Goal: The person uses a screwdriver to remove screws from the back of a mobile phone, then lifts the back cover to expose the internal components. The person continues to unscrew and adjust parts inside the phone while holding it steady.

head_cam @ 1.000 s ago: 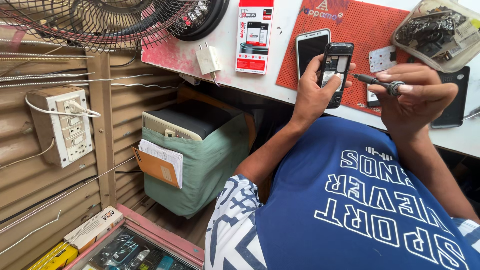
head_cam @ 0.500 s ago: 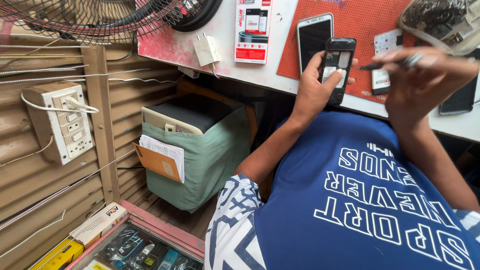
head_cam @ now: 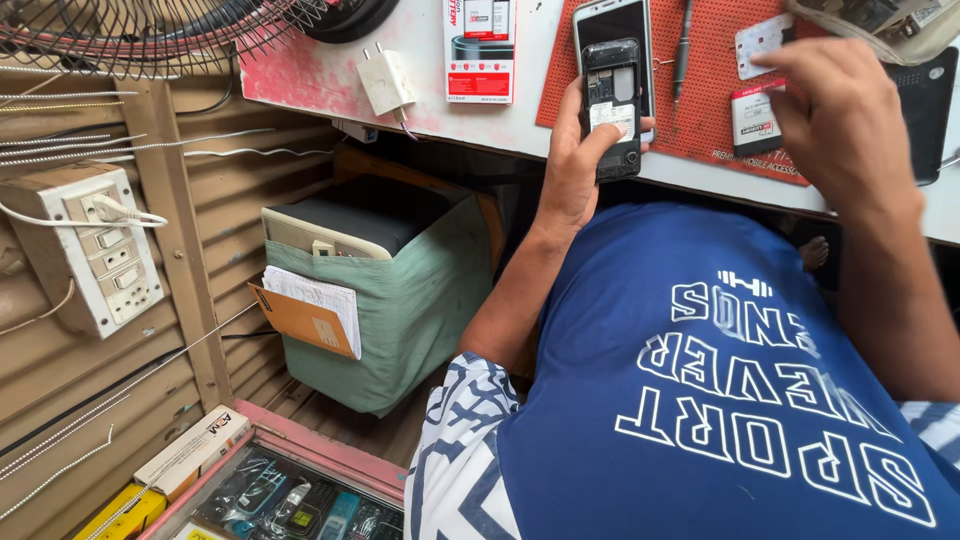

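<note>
Keypad phone (head_cam: 612, 108), black with its back cover off, sits upright in the left hand (head_cam: 575, 165) at about one o'clock in the head view, over the near edge of the white workbench (head_cam: 300, 70); the fingers wrap its sides and the thumb lies across its exposed back. It looks light and rigid but slick, and the bare insides seem fragile, so the side edges are the safest hold. Right hand (head_cam: 840, 125) reaches at two o'clock over the red work mat (head_cam: 700, 125), knuckles up; whether it grips anything I cannot tell. A small battery (head_cam: 755, 118) lies just beside it, a smartphone (head_cam: 612, 25) behind, a white charger (head_cam: 385, 80) at eleven o'clock
</note>
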